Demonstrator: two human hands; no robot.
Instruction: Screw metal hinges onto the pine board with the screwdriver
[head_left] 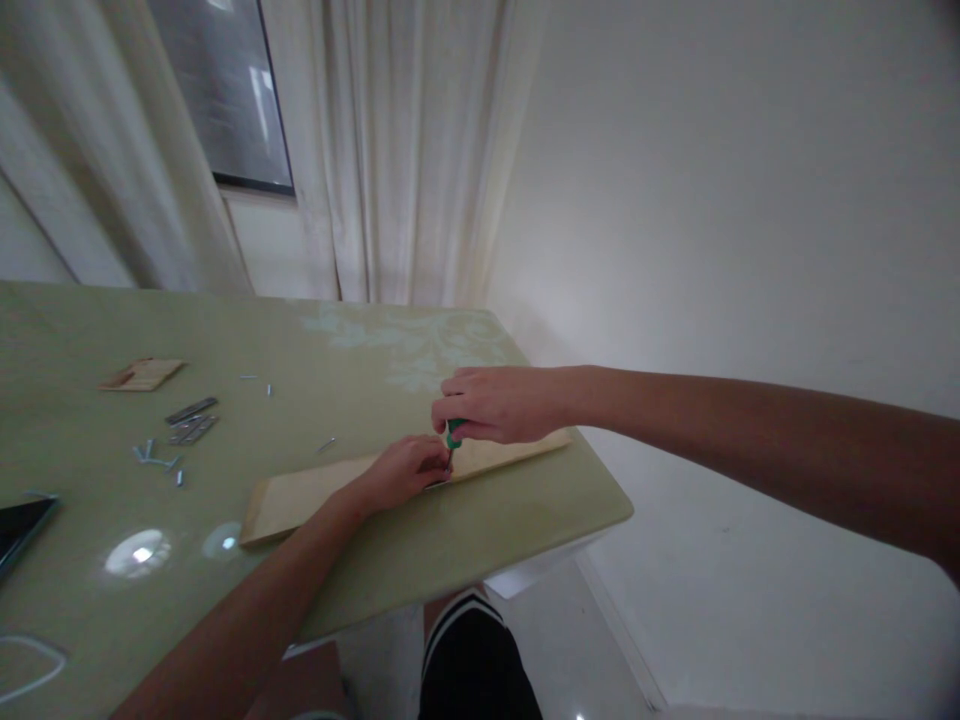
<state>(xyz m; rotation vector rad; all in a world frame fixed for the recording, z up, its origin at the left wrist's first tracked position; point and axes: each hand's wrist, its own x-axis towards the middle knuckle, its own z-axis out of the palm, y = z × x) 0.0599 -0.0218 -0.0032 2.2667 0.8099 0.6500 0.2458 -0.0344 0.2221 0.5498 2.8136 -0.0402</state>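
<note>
A long pale wooden board (pixel 300 495) lies along the near edge of the green table (pixel 337 370). My right hand (pixel 499 403) is closed round the green handle of a screwdriver (pixel 454 435), held upright over the board. My left hand (pixel 405 472) rests on the board just below it, fingers pinched at the screwdriver's tip. What the fingertips hold there is hidden.
Loose screws (pixel 159 462) and flat metal brackets (pixel 191 420) lie scattered at the left of the table. A small wooden piece (pixel 142 374) sits farther back. A dark tablet corner (pixel 22 525) shows at the left edge. Curtains and a window stand behind.
</note>
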